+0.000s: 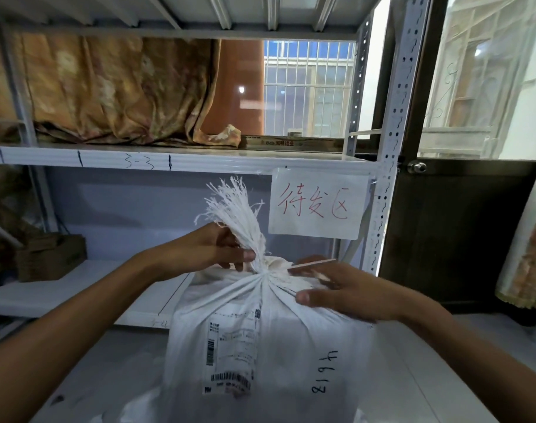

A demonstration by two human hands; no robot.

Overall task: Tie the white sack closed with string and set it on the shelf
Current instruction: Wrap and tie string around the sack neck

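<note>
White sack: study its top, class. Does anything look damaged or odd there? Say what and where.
Yes. Above the gathered neck, which the left hand grips, the open edge of the white sack is frayed into loose threads that fan upward. The right hand holds the string at the neck. Nothing has spilled.

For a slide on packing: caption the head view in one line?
Left hand grips the white sack at its neck; right hand holds the string taut, before the shelf.

Sack [275, 331] before shelf [108, 158], seemingly on floor [114, 361]
</note>
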